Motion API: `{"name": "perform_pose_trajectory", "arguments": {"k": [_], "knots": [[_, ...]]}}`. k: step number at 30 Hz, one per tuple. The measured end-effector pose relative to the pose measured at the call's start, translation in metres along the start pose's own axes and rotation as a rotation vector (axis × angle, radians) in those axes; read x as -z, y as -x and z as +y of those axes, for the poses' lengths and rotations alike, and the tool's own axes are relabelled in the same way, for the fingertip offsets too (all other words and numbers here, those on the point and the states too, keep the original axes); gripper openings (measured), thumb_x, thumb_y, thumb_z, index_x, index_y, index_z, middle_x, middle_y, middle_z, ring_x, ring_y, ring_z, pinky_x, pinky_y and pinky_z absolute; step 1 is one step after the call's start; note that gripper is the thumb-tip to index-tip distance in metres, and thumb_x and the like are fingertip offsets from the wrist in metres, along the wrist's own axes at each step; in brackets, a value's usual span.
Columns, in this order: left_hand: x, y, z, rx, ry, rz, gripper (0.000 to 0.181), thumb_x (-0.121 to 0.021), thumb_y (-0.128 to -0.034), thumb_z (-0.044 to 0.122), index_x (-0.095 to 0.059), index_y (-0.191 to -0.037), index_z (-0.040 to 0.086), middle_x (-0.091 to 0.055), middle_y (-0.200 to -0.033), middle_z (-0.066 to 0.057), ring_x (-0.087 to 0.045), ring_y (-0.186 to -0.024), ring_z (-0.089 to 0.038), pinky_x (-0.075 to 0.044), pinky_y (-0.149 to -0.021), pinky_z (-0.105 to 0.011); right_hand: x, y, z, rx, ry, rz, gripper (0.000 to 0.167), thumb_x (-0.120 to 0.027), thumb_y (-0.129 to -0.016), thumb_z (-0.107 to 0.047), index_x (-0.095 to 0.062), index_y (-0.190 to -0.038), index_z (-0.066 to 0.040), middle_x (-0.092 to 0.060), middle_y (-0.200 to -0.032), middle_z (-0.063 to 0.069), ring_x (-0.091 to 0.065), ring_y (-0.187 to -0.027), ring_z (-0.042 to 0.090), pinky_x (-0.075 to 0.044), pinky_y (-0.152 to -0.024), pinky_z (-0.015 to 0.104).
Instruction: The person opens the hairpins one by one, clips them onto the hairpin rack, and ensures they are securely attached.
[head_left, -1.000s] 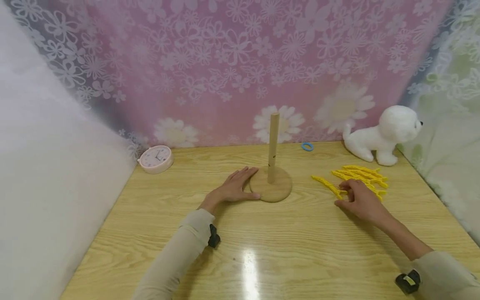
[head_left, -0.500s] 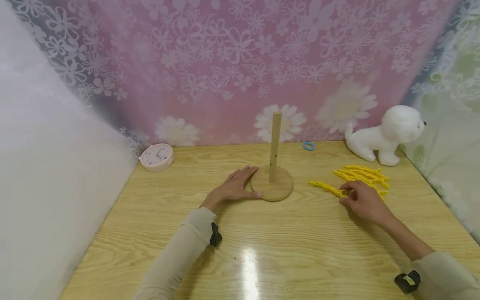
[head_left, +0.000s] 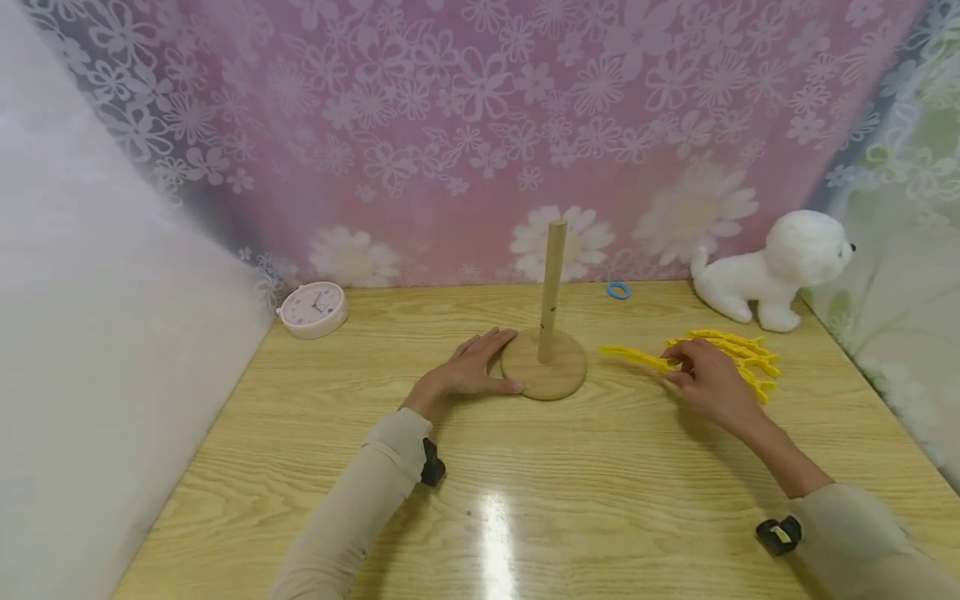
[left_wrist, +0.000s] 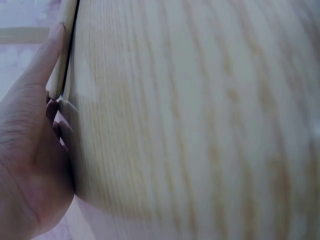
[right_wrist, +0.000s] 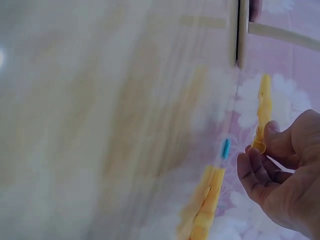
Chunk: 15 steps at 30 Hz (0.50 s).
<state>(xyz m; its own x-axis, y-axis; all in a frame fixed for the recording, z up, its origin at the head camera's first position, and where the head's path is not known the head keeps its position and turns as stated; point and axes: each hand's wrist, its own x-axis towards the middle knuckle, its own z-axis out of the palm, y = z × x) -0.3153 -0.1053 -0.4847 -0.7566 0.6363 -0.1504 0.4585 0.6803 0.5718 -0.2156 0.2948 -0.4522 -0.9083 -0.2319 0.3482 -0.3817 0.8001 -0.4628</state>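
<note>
A round wooden base (head_left: 566,375) with an upright wooden post (head_left: 552,292) stands at mid-table. My left hand (head_left: 468,373) rests against the base's left edge, fingers and thumb spread around it; in the left wrist view the thumb of that hand (left_wrist: 35,130) lies along the rim. With thumb and fingertips my right hand (head_left: 712,379) pinches one end of a yellow branch-like piece (head_left: 633,355), which points left toward the post and is off the table. The right wrist view shows this yellow piece (right_wrist: 265,102) above the hand (right_wrist: 290,175). More yellow pieces (head_left: 759,363) lie behind and beside the right hand.
A blue ring (head_left: 618,290) lies near the back edge. A white plush dog (head_left: 780,271) sits at the back right, and a pink clock (head_left: 313,310) lies at the back left. A flowered curtain hangs behind the wooden table (head_left: 600,517).
My right hand has taken hold of one yellow piece, lifted it and moved slightly left and back with it. The left hand stays at the base.
</note>
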Motion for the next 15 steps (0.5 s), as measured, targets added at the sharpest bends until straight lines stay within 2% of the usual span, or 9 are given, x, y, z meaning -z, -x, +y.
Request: {"name": "perform_pose_trajectory", "arguments": {"k": [4,7,11,15], "knots": [[0.0,0.0,0.001,-0.005,0.009,0.002,0.105,-0.068,-0.0903,0.068,-0.01,-0.169,0.031,-0.004,-0.176,-0.001,0.003,-0.161,-0.015,-0.001,-0.13,-0.048,-0.007,-0.012,-0.005,0.043,-0.009,0.004,0.022,-0.076,-0.085,0.01,-0.07,-0.106,0.007,-0.063,-0.092,0.017,-0.055,-0.075,0.021,-0.048,-0.064,0.033],[-0.002,-0.002,-0.003,-0.001,0.023,0.0,0.105,-0.068,-0.0894,0.069,-0.01,-0.169,0.033,-0.003,-0.176,0.002,0.003,-0.161,-0.012,0.0,-0.13,-0.047,-0.014,-0.019,-0.009,0.076,-0.006,0.039,0.021,-0.075,-0.085,0.012,-0.07,-0.103,0.005,-0.063,-0.091,0.016,-0.051,-0.073,0.02,-0.046,-0.064,0.034],[-0.003,-0.005,-0.007,0.008,0.029,-0.011,0.107,-0.067,-0.0876,0.073,-0.008,-0.169,0.036,-0.001,-0.176,0.005,0.006,-0.16,-0.009,0.002,-0.129,-0.045,-0.022,-0.027,-0.017,0.1,-0.002,0.092,0.019,-0.076,-0.084,0.013,-0.069,-0.098,0.003,-0.065,-0.091,0.016,-0.058,-0.075,0.026,-0.05,-0.066,0.042],[0.0,-0.002,-0.003,0.002,0.02,-0.006,0.106,-0.067,-0.089,0.071,-0.009,-0.169,0.032,-0.002,-0.176,0.002,0.004,-0.161,-0.011,0.001,-0.13,-0.046,-0.03,-0.037,-0.026,0.079,-0.011,0.099,0.018,-0.074,-0.085,0.015,-0.068,-0.093,0.001,-0.065,-0.088,0.015,-0.061,-0.076,0.028,-0.052,-0.066,0.044]]}}
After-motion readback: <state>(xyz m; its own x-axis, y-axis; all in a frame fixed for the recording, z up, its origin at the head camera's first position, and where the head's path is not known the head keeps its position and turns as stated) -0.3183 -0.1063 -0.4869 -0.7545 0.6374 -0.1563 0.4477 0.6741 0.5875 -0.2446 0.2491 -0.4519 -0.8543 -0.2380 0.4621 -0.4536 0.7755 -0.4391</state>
